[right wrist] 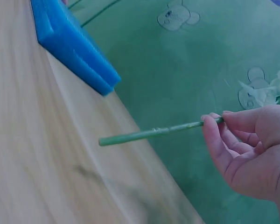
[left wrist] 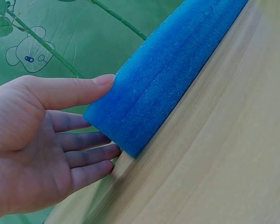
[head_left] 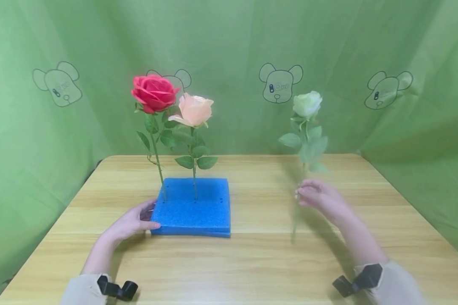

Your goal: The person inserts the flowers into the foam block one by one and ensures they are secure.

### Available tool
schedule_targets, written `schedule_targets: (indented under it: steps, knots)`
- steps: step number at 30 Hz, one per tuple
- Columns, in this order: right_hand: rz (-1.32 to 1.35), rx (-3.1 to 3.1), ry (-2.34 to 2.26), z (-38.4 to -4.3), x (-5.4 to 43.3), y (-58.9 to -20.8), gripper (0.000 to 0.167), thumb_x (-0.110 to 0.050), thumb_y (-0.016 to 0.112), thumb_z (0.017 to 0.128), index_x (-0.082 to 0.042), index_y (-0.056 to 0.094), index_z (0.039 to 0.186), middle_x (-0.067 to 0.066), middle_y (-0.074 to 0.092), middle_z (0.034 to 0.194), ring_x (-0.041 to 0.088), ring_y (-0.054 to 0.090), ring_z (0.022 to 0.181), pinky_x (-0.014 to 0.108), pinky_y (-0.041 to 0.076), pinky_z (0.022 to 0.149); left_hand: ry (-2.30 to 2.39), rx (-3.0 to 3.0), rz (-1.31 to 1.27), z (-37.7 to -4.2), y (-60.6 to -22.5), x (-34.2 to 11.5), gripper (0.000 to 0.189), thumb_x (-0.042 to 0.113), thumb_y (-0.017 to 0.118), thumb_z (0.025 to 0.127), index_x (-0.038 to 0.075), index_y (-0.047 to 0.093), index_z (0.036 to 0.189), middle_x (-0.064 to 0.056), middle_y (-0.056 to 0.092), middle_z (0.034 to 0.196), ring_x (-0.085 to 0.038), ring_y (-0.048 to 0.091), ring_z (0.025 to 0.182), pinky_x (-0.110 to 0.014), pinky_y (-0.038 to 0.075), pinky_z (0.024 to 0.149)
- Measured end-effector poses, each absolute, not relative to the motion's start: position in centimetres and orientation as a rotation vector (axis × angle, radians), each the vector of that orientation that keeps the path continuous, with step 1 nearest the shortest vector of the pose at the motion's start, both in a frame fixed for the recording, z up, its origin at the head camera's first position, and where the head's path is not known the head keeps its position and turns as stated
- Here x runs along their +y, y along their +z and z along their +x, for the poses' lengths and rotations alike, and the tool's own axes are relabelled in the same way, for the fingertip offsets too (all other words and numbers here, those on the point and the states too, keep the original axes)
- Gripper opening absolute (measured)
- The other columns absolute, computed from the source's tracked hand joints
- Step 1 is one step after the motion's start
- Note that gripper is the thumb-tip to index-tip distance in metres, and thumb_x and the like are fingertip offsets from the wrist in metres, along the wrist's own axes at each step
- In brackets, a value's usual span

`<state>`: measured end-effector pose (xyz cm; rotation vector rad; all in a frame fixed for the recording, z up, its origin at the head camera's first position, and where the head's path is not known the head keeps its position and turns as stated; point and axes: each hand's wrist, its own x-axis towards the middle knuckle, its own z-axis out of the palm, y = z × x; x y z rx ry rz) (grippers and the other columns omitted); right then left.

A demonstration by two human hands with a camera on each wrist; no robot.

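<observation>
A blue foam block lies on the table, with a red rose and a pale pink rose standing in holes in its top. At the block's left edge is my left hand; its straight thumb touches the front left corner and the fingers extend along the left side. In my right hand a white rose is held upright, right of the block, pinched by its stem between thumb and fingers. The stem's lower end hangs free, apart from the block.
More small holes dot the top of the foam. The wooden table reaches back to a green curtain printed with mouse faces. Black wrist mounts sit at both sleeves.
</observation>
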<state>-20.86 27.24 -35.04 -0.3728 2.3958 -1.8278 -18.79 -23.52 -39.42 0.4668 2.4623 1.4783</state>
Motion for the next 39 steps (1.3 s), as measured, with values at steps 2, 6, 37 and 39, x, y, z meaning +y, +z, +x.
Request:
schedule_targets:
  steps: [2, 6, 37, 39]
  knots:
    - [-0.381, 2.428, -1.833, -21.0, 26.4, -34.6, 0.036, -0.014, 0.053, 0.094, 0.012, 0.041, 0.116, 0.003, 0.061, 0.101, 0.013, 0.061, 0.092, 0.026, 0.052, 0.083, 1.489, 2.453, 0.462, -18.8, -39.4, -23.6, 0.087, 0.019, 0.070, 0.081, -0.008, 0.016, 0.144, -0.032, 0.023, 0.144, -0.048, 0.028, 0.128, -0.056, 0.027, 0.104]
    - [-0.366, 2.481, -1.852, -21.1, 24.9, -33.8, 0.036, -0.014, 0.055, 0.093, 0.011, 0.043, 0.116, 0.009, 0.060, 0.104, 0.012, 0.061, 0.090, 0.027, 0.053, 0.082, 1.484, 2.454, 0.466, -18.8, -39.4, -23.7, 0.087, 0.019, 0.070, 0.081, -0.008, 0.015, 0.144, -0.032, 0.023, 0.144, -0.048, 0.028, 0.128, -0.056, 0.027, 0.104]
    - [-0.489, 2.530, -1.983, -24.1, 13.8, -31.1, 0.025, -0.004, 0.060, 0.088, 0.011, 0.053, 0.108, 0.023, 0.061, 0.102, 0.018, 0.064, 0.080, 0.030, 0.056, 0.075, 1.495, 2.452, 0.463, -18.9, -39.5, -23.7, 0.087, 0.019, 0.070, 0.081, -0.009, 0.016, 0.143, -0.032, 0.022, 0.144, -0.048, 0.028, 0.128, -0.056, 0.026, 0.105]
    - [-0.496, 2.533, -1.975, -24.2, 13.5, -31.2, 0.026, -0.004, 0.059, 0.088, 0.010, 0.053, 0.108, 0.023, 0.062, 0.101, 0.019, 0.064, 0.080, 0.030, 0.056, 0.075, 1.500, 2.446, 0.465, -18.9, -39.6, -23.6, 0.087, 0.018, 0.070, 0.081, -0.009, 0.016, 0.143, -0.032, 0.022, 0.144, -0.048, 0.028, 0.128, -0.056, 0.026, 0.105]
